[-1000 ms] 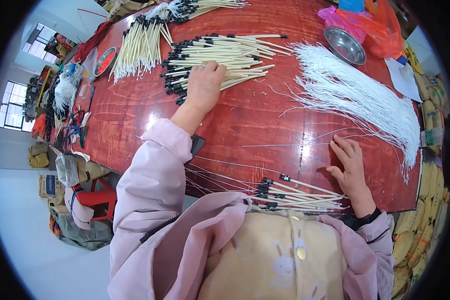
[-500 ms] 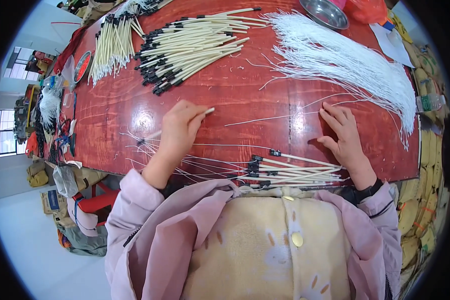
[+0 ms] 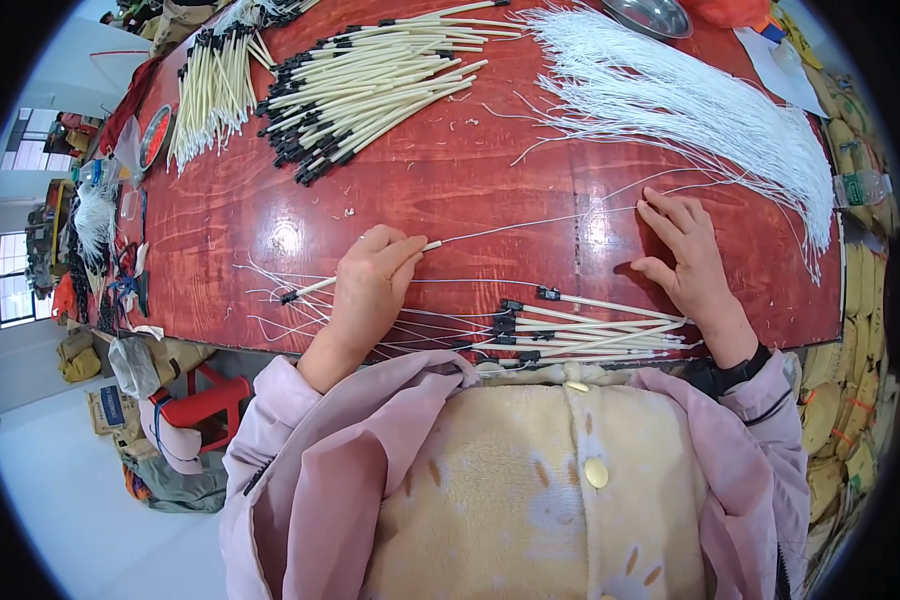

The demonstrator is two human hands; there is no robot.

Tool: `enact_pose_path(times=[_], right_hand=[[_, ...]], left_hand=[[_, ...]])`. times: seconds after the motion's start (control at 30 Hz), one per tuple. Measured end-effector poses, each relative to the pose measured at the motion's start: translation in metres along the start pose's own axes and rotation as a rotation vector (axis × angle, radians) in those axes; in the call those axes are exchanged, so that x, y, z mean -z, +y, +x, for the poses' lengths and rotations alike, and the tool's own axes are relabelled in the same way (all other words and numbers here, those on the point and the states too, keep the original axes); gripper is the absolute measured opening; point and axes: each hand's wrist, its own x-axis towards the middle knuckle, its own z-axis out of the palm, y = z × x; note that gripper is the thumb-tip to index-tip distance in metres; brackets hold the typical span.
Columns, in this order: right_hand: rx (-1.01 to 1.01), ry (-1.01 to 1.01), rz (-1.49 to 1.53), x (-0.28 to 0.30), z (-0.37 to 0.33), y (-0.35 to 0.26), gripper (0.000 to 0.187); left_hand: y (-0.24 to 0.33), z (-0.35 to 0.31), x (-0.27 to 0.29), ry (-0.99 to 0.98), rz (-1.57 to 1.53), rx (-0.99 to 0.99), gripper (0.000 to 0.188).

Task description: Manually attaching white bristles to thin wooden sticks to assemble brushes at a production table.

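Cream slim tube (image 3: 433, 246) pinched in left grip (image 3: 372, 272), right grip (image 3: 682, 247) spread, I should align it with the thin white three-o'clock cord (image 3: 530, 225).

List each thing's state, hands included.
Left hand, closed on tube
Tube, held, black end leftward
Right hand, open, at string
String, nearly straight, end at tube's tip, insertion unclear
Near tubes, lying together, strings trailing left
Far tubes, piled
String bundle, loose, spread out
Dish, holding red bits
Bowl, partly cropped
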Motion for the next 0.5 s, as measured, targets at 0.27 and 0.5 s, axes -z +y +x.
enact_pose_path(times=[0.27,0.5], right_hand=[[-0.001,-0.005,-0.020,0.001,0.000,0.002,0.071],[0.028,-0.053,-0.004,0.006,0.003,-0.004,0.075]], left_hand=[[0.002,0.003,-0.003,-0.025,-0.010,0.011,0.019],[0.013,0.028,-0.026,-0.055,0.223,-0.242,0.010]])
